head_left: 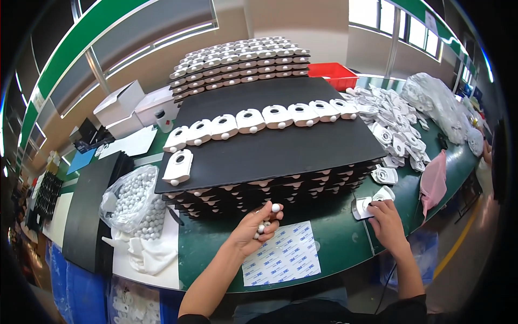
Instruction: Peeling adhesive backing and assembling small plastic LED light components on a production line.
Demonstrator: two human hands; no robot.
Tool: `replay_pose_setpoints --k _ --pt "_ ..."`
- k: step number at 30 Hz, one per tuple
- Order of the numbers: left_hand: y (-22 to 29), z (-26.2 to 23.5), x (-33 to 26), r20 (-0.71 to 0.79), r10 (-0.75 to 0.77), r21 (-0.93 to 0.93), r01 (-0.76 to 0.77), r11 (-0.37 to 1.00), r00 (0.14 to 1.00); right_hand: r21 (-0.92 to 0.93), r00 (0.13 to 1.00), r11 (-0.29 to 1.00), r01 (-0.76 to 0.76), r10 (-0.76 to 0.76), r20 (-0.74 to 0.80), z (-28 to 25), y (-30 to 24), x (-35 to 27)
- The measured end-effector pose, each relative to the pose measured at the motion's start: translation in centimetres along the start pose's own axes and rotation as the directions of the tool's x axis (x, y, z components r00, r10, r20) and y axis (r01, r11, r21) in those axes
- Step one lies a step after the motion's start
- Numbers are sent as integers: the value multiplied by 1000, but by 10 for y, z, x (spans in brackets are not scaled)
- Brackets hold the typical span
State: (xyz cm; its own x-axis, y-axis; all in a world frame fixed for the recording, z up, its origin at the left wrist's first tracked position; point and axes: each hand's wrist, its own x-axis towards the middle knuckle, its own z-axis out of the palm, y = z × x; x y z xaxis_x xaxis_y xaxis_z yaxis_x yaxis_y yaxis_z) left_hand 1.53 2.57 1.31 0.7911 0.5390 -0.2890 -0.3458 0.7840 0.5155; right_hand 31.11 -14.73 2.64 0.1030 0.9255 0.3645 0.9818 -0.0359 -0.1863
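My left hand (251,232) is closed around several small white balls. One white ball (275,207) sits between its thumb and forefinger, in front of the stacked boards. A printed white-and-blue sheet (283,256) lies beneath and beside that hand. On the right, my right hand (384,216) grips a white plastic housing (361,208) just above the green table, its fingers over the part's edge. Another white housing (384,194) is right behind those fingers. A row of white housings with round holes (249,120) crosses the top black board (280,151), with a single housing (178,167) nearer me.
A bag of white balls (135,197) stands at the left beside a white cloth (148,254). Loose white housings (396,121) are heaped at the right, near a pink cloth-like piece (433,181). A red bin (334,75) and loaded boards (243,62) stand behind.
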Motion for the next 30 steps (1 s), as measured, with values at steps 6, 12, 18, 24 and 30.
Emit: replay_pose_setpoints --k 6,12,18,24,30 --pt "-6 2 -10 -63 82 123 -74 990 995 146 996 988 42 -53 75 -13 1 13" --pt "-10 -1 -15 -50 152 165 -142 976 987 83 958 991 105 -123 261 -15 9 39" --pt "-9 -9 -11 -55 135 186 -122 975 989 132 977 986 103 -125 172 -10 14 52" --pt "-6 -7 -8 -89 181 160 -165 973 980 438 967 898 -36 141 -211 17 -32 28" --pt "-8 -5 -9 -105 197 202 -174 964 975 902 957 334 -274 184 223 36 -69 3"
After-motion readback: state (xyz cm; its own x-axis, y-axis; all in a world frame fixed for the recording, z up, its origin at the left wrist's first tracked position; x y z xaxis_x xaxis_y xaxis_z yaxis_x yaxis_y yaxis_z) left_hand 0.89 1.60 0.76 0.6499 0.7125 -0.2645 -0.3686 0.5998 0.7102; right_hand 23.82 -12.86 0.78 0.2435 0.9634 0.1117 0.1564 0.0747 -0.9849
